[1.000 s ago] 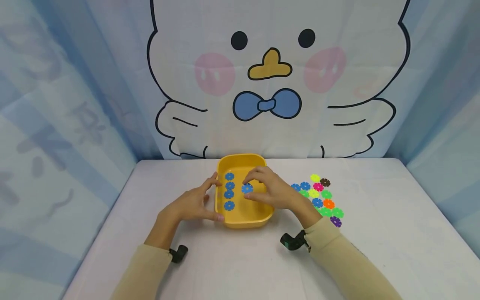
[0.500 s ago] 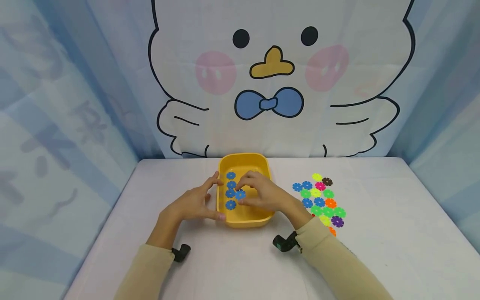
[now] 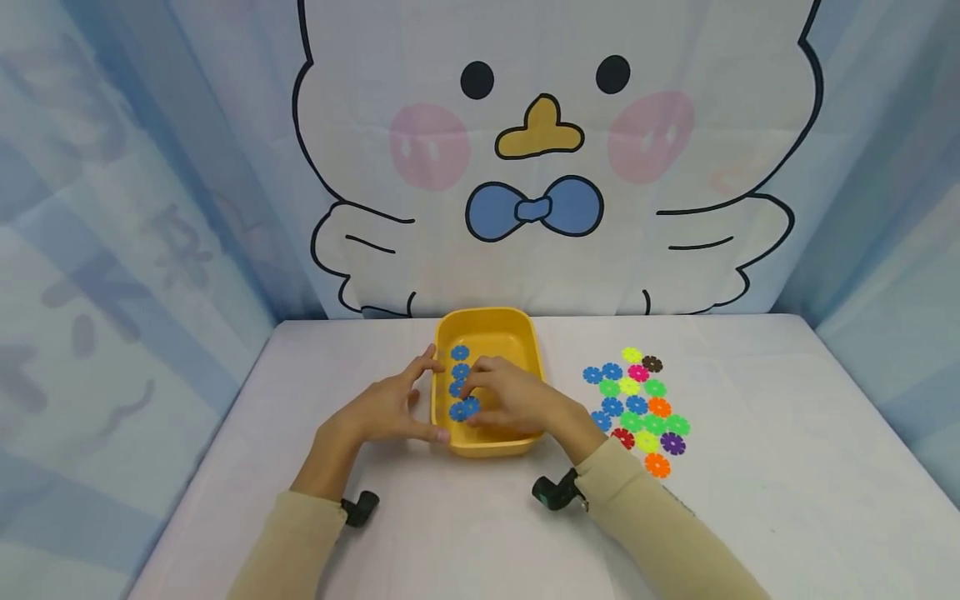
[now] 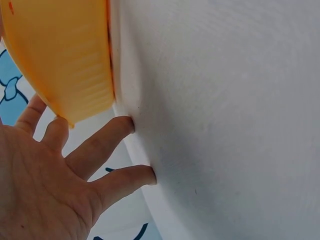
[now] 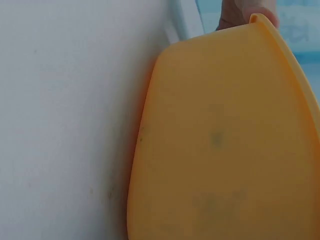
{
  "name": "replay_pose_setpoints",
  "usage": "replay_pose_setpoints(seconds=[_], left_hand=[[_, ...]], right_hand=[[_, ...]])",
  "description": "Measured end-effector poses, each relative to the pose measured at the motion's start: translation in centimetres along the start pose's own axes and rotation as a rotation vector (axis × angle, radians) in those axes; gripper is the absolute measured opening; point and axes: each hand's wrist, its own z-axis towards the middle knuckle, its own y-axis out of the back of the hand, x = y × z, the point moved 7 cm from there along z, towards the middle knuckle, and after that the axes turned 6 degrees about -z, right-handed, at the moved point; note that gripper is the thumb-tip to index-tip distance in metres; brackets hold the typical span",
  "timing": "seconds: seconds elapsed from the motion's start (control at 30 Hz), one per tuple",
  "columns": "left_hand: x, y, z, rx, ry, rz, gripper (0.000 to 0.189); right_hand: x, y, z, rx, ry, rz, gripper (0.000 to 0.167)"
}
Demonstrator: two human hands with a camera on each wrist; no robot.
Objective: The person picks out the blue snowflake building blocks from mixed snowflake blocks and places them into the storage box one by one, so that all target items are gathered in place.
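A yellow plastic tray (image 3: 517, 342) sits on the table. Inside, along its left side, runs a column of blue notched flower-shaped discs (image 3: 460, 353). My left hand (image 3: 386, 408) spans the tray's left side with spread, fairly straight fingers, touching the rim with fingertips and thumb; in the left wrist view, two fingers (image 4: 107, 142) extend below the tray wall. Reaching into the tray, my right hand (image 3: 517, 400) pinches another blue disc (image 3: 471, 406) between thumb and fingers, beside the column's nearest disc. In the right wrist view, the tray's outer wall hides the right fingers.
To the tray's right lies a loose group of flower discs, among them green (image 3: 655, 388), orange (image 3: 657, 465), purple (image 3: 672, 442), red (image 3: 623, 438) and more blue ones (image 3: 612, 407). A curtain printed with a cartoon (image 3: 540, 275) hangs behind the table (image 3: 750, 433).
My right hand has carried the pinched blue disc left and toward the front, from mid-tray to the near end of the column. The left hand has stayed at the tray's side.
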Motion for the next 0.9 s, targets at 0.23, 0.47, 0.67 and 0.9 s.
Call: replay_pose_setpoints(seconds=[0.23, 0.47, 0.67, 0.9], left_hand=[[-0.1, 0.1, -0.1, -0.011, -0.028, 0.007, 0.104], [0.0, 0.1, -0.2, -0.001, -0.033, -0.011, 0.104], [-0.2, 0.1, -0.2, -0.004, -0.068, -0.038, 0.102], [0.0, 0.3, -0.1, -0.057, -0.086, -0.024, 0.107]], right_hand=[[0.4, -1.0, 0.3, 0.045, 0.0, -0.02, 0.029], [0.8, -1.9, 0.7, 0.068, 0.03, -0.015, 0.029], [1.0, -2.0, 0.9, 0.073, 0.044, -0.018, 0.029], [1.1, -2.5, 1.3, 0.092, 0.075, -0.055, 0.023]])
